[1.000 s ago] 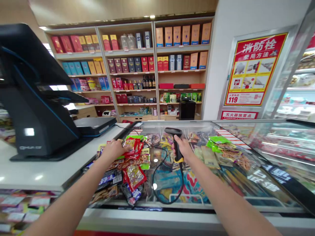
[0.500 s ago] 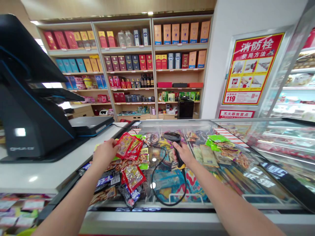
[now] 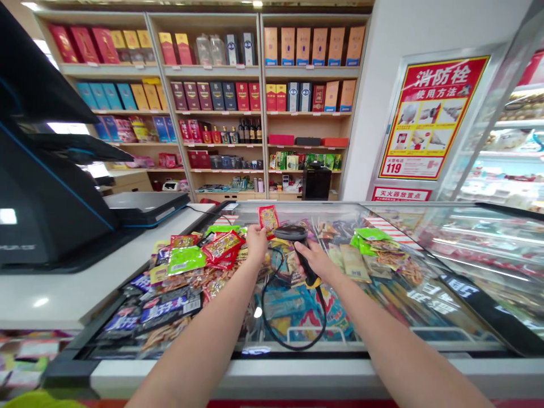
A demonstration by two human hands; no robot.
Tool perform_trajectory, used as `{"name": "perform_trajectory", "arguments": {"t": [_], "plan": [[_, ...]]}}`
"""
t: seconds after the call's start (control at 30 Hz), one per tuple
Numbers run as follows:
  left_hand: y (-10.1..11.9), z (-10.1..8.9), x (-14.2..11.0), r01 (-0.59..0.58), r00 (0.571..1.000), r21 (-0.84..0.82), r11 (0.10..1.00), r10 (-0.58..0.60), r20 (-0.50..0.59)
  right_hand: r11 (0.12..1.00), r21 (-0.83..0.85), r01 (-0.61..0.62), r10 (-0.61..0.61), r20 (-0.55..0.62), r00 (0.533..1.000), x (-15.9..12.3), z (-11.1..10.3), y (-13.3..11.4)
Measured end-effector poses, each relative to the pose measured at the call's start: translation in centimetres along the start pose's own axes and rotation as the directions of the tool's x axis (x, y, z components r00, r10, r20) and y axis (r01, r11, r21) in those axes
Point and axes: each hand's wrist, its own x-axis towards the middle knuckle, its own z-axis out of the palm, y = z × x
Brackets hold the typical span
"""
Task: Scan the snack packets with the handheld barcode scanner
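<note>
My left hand (image 3: pixel 257 242) pinches a red snack packet (image 3: pixel 269 220) by its lower edge and holds it up over the glass-topped freezer (image 3: pixel 297 356). Beside it, my right hand (image 3: pixel 313 259) wraps round the handle of a black barcode scanner (image 3: pixel 291 233), whose head is close to the packet. From the handle a black cable (image 3: pixel 264 317) loops down over the glass. To the left of my left hand lies a pile of packets, among them red ones (image 3: pixel 221 248), a bright green one (image 3: pixel 186 260) and black ones (image 3: pixel 170 306). My left forearm hides part of the pile.
On the left a white counter (image 3: pixel 51 300) carries a black register (image 3: pixel 51 170) and a flat grey device (image 3: pixel 147 208). More green packets (image 3: pixel 374 235) lie on the glass at right. Shelves (image 3: pixel 204 71) of boxes stand behind, beside a red poster (image 3: pixel 433 119).
My left hand has moved right from the pile, carrying a red packet up beside the scanner. The scanner has shifted slightly left. The view has moved a little.
</note>
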Motion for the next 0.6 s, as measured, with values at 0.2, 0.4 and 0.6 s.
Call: {"name": "perform_trajectory", "arguments": {"t": [0.2, 0.4, 0.6], "plan": [[-2.3, -0.6, 0.1, 0.097, 0.995, -0.002, 0.995, -0.097, -0.026, 0.994, -0.099, -0.042, 0.042, -0.001, 0.999, -0.2, -0.3, -0.1], [-2.7, -0.1, 0.4, 0.105, 0.994, -0.065, 0.992, -0.107, -0.015, 0.997, -0.004, -0.071, 0.071, -0.022, 0.997, -0.3, 0.1, -0.1], [-1.7, -0.6, -0.3, 0.109, 0.992, -0.129, 0.986, -0.116, -0.046, 0.993, -0.012, -0.119, 0.119, -0.026, 0.993, -0.1, 0.0, -0.1]]}}
